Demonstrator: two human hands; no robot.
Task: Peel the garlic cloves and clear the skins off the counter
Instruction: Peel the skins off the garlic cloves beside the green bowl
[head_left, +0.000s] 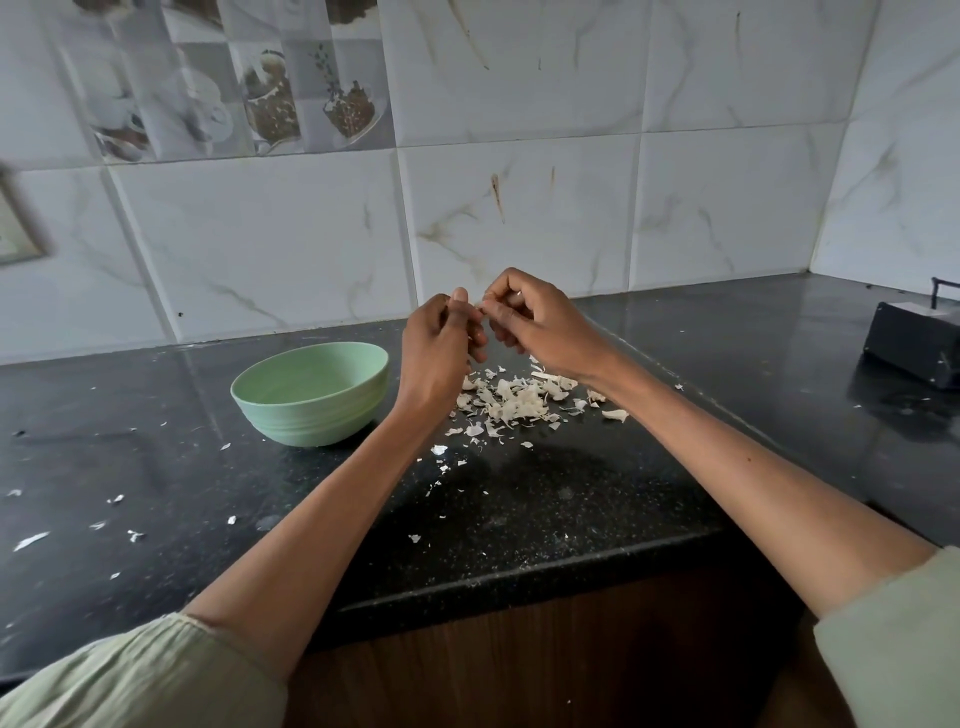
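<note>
- Reaching forward from the near edge, two bare forearms in pale green sleeves (156, 670) stretch over the black speckled stone counter (545, 499).
- Small white flecks of papery garlic skin (31, 540) lie scattered across the near left part of the counter, well apart from one another.
- Farther in, a loose heap of pale garlic skins (519, 402) sits on the counter just below and between the hands.
- A pale green round bowl (311, 392) stands upright on the counter just left of the left wrist; its contents cannot be made out.
- Above the heap, the left hand (441, 348) and right hand (540, 325) meet fingertip to fingertip, both with curled fingers pinching a small pale garlic clove (480, 308), mostly hidden between them.
- At the far right, a black box-shaped object (914, 343) rests on the counter.
- Behind everything rises a white marble-patterned tiled wall (519, 223).
</note>
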